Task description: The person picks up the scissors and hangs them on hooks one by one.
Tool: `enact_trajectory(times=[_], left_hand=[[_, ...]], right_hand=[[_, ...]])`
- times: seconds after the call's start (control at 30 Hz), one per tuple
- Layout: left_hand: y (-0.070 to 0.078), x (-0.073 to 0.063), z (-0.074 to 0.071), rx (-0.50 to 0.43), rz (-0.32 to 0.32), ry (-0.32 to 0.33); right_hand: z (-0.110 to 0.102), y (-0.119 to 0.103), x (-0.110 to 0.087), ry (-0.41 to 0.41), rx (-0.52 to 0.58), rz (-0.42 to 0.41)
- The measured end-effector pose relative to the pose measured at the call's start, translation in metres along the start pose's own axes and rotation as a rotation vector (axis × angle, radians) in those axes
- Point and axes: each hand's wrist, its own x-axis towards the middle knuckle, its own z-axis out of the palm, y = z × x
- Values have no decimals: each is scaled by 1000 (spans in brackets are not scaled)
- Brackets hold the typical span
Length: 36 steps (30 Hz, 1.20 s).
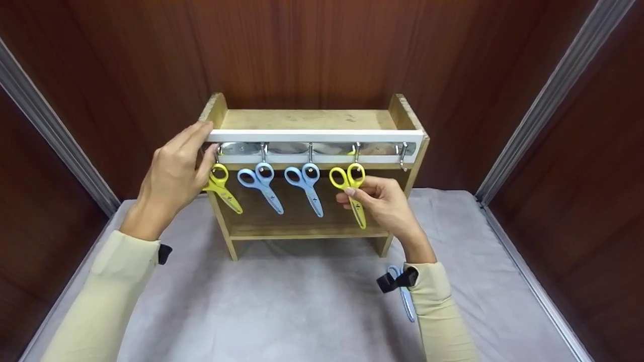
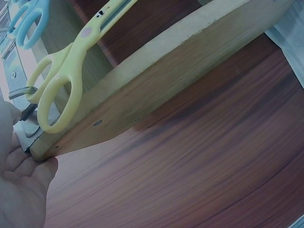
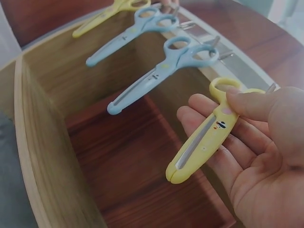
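Observation:
Yellow scissors [image 1: 356, 201] hang by one handle loop from the fourth hook of a white hook rail [image 1: 317, 136]. My right hand [image 1: 385, 206] pinches them below the loops, thumb in front and fingers behind, as the right wrist view also shows. At the rail's left end, my left hand [image 1: 176, 166] grips the corner of the wooden shelf [image 1: 307, 119], its thumb beside the first hook. Another pair of yellow scissors [image 2: 71, 71] hangs on that hook. Two pairs of light blue scissors, one left [image 1: 264, 186] and one right [image 1: 307, 188], hang between the yellow ones.
At the rail's right end is a bare hook [image 1: 403, 156]. More blue scissors [image 1: 407, 304] lie on the grey cloth [image 1: 282, 311], partly covered by my right sleeve and its black strap. Dark wood-grain panels [image 1: 302, 50] enclose the back and sides, with metal strips at the corners.

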Motion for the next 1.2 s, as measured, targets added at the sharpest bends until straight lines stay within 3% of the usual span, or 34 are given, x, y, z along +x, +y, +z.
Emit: enact_trajectory(times=[0.23,0.43,0.7,0.9,1.2], left_hand=[[-1,-1,2,-1,12,30],[-1,-1,2,6,12,27],[-1,-1,1,11,9,12],[0,-1,2,1,10,9],[-2,-2,4,-5,28,41]], right_hand=[[1,1,2,9,54,2],[-1,2,2,39,-16,-5],[-5,1,-2,174,-89,-39],[-9,-1,-12,236,-83,-96],[-18,8,-35,250,-20,-110]])
